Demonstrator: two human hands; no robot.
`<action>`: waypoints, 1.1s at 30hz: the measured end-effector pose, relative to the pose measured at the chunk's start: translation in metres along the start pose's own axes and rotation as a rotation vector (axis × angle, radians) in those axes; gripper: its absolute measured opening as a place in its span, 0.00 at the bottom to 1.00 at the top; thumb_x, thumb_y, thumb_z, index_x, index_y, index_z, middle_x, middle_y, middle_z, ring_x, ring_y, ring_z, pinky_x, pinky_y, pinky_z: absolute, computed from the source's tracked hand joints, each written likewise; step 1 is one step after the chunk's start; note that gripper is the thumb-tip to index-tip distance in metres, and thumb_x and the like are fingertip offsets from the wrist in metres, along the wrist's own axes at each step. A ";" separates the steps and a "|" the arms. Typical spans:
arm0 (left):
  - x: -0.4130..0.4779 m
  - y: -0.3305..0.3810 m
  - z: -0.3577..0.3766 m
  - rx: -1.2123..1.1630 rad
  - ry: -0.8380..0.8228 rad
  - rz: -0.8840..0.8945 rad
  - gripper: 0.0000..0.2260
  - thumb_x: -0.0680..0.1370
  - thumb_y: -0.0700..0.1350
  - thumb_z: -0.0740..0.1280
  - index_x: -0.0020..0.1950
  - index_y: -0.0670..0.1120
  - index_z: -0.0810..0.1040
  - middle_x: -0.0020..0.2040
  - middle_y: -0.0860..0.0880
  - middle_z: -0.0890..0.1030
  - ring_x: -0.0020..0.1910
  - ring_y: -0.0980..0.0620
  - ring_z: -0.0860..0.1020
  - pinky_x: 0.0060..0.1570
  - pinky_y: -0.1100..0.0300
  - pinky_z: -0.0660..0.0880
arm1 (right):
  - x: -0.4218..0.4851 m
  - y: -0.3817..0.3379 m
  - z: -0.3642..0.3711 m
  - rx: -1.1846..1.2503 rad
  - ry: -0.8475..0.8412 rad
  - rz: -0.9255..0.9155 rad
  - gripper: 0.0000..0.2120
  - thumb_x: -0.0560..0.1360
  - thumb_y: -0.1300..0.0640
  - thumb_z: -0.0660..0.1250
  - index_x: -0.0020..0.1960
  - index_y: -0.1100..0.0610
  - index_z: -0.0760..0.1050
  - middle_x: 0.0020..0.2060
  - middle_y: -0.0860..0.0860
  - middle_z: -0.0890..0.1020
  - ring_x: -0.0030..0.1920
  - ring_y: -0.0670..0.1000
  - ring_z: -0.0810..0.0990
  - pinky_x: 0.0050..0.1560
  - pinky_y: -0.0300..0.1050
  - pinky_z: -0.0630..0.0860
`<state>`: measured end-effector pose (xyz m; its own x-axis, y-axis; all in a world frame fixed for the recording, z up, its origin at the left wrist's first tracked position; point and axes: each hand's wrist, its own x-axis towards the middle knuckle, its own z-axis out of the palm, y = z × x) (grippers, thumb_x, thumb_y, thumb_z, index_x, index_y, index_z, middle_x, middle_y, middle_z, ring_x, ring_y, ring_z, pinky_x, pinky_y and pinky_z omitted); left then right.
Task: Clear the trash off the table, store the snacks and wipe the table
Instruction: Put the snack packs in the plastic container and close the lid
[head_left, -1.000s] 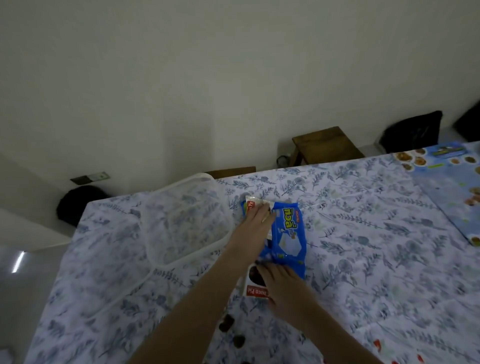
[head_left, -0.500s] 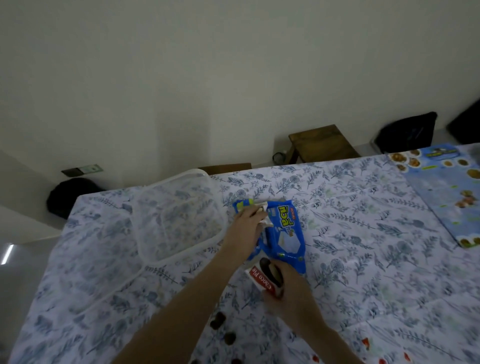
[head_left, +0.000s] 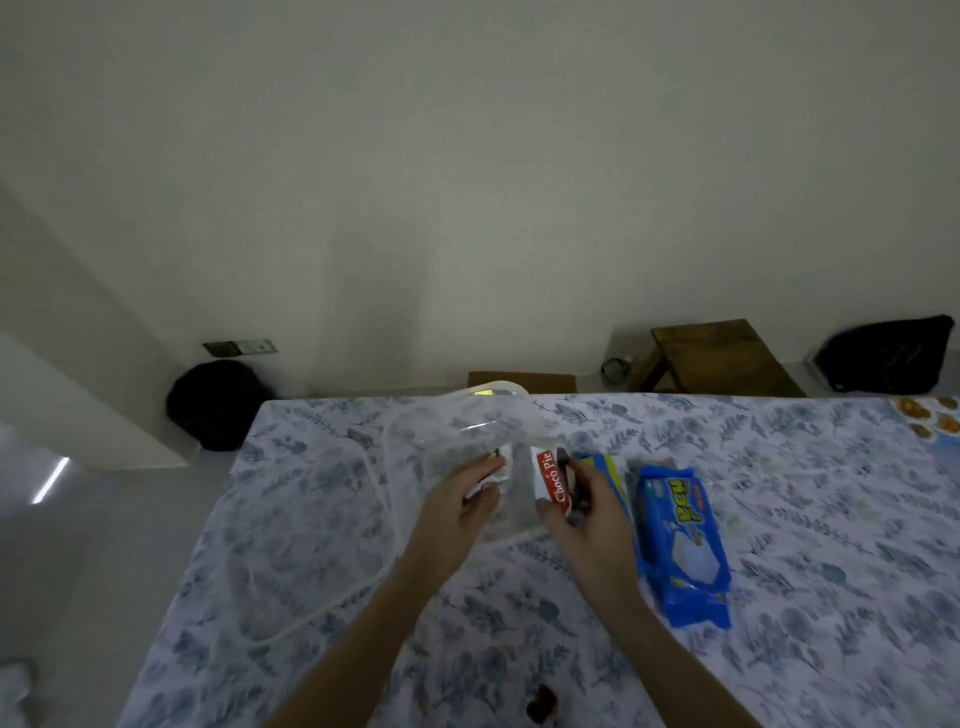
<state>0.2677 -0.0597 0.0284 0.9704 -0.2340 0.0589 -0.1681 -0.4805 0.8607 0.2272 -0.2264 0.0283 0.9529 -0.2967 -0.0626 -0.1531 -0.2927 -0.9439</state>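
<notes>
Clear plastic storage tub (head_left: 498, 415) on the floral-clothed table (head_left: 805, 493), with its clear lid (head_left: 311, 545) lying flat alongside, presumably off so the snacks can go in. Left hand (head_left: 460, 501) curls round a small white-wrapped snack (head_left: 488, 470) at the tub; right hand (head_left: 589, 514) pinches 1 red-and-white Choco Pie packet (head_left: 551, 480) upright beside the tub wall — likely next in. Large blue biscuit pack (head_left: 680, 540) lies further right, ungripped.

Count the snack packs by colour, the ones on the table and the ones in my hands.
Blue: 2, a large pack on the table and a yellow-edged pack behind the right hand
Red and white: 1, the Choco Pie pack in the right hand
Colour unclear: 1, a small pack in the left hand
Total: 4
</notes>
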 end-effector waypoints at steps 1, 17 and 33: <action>-0.002 -0.011 -0.009 0.064 -0.011 0.005 0.14 0.80 0.42 0.63 0.66 0.51 0.75 0.66 0.54 0.74 0.62 0.67 0.72 0.62 0.76 0.65 | 0.005 -0.004 0.014 -0.048 -0.001 -0.024 0.23 0.73 0.53 0.70 0.67 0.48 0.69 0.54 0.43 0.77 0.53 0.42 0.77 0.51 0.37 0.76; 0.015 -0.058 -0.013 0.906 -0.419 -0.029 0.27 0.80 0.47 0.60 0.76 0.42 0.56 0.78 0.42 0.55 0.78 0.43 0.53 0.75 0.49 0.57 | 0.037 0.031 0.095 -1.060 -0.351 -0.094 0.36 0.73 0.40 0.32 0.69 0.55 0.64 0.70 0.60 0.65 0.65 0.60 0.69 0.58 0.56 0.72; 0.019 0.029 0.074 0.633 -0.074 0.486 0.08 0.75 0.47 0.62 0.52 0.49 0.77 0.57 0.50 0.78 0.56 0.53 0.74 0.48 0.62 0.77 | 0.017 0.060 -0.085 -0.455 0.240 -0.130 0.10 0.76 0.62 0.65 0.56 0.59 0.73 0.50 0.54 0.77 0.50 0.54 0.77 0.49 0.49 0.76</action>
<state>0.2688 -0.1404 0.0173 0.7531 -0.5851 0.3009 -0.6570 -0.6936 0.2955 0.2124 -0.3264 -0.0021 0.8931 -0.4159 0.1717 -0.1869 -0.6900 -0.6992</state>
